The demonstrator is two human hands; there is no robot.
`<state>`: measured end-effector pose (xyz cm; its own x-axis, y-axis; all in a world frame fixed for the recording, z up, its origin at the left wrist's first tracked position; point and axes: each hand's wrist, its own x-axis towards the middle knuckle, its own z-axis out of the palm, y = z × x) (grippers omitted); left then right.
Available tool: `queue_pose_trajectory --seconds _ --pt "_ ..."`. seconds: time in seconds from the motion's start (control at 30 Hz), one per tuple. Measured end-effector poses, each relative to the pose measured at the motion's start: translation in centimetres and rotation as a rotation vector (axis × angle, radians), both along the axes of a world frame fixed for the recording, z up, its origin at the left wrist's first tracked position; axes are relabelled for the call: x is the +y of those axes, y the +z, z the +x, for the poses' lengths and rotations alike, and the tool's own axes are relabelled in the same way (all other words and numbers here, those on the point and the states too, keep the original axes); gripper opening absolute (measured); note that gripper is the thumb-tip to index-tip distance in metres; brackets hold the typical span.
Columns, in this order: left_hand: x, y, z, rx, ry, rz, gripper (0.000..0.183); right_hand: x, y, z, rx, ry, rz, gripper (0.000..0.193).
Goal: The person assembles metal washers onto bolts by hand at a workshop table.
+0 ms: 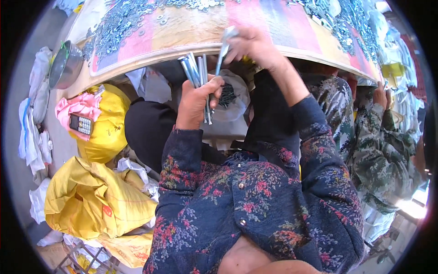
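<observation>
My left hand [199, 98] is closed around a bundle of several long silver bolts [194, 73], held upright in front of the table edge. Their thin lower ends stick out below my fingers. At the upper right of it, my right hand [253, 48], slightly blurred, pinches another long silver bolt [222, 55] by its wide upper end. That bolt slants down toward my left thumb; whether it touches the bundle I cannot tell. Beneath both hands, between my knees, a whitish bag [235, 112] holds dark, thin metal pieces [226, 94].
Loose washers and small metal parts [123, 27] cover parts of the striped tabletop [191, 29]. A metal bowl [66, 66] stands at its left. Yellow sacks [98, 196] lie left of me, with a phone [81, 123] on pink cloth. A person in camouflage [383, 150] works at right.
</observation>
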<state>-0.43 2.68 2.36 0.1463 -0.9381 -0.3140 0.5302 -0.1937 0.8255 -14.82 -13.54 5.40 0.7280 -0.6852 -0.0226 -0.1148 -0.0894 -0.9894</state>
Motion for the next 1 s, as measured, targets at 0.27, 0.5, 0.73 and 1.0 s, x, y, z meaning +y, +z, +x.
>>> queue_pose_trajectory --seconds 0.27,0.5,0.73,1.0 --pt "0.9 -0.2 1.5 -0.014 0.103 -0.007 0.014 -2.6 -0.2 1.6 -0.278 -0.324 0.031 0.017" --pt "0.9 -0.4 1.1 -0.031 0.018 -0.026 0.015 -2.2 -0.9 1.0 -0.353 -0.107 0.267 0.017" --pt "0.4 0.5 0.6 -0.055 0.045 -0.057 0.015 -2.2 3.9 1.2 0.138 0.213 -0.318 0.024" --pt "1.8 -3.3 1.8 0.47 -0.058 -0.024 0.028 7.3 -1.1 1.3 -0.101 0.199 0.129 0.022"
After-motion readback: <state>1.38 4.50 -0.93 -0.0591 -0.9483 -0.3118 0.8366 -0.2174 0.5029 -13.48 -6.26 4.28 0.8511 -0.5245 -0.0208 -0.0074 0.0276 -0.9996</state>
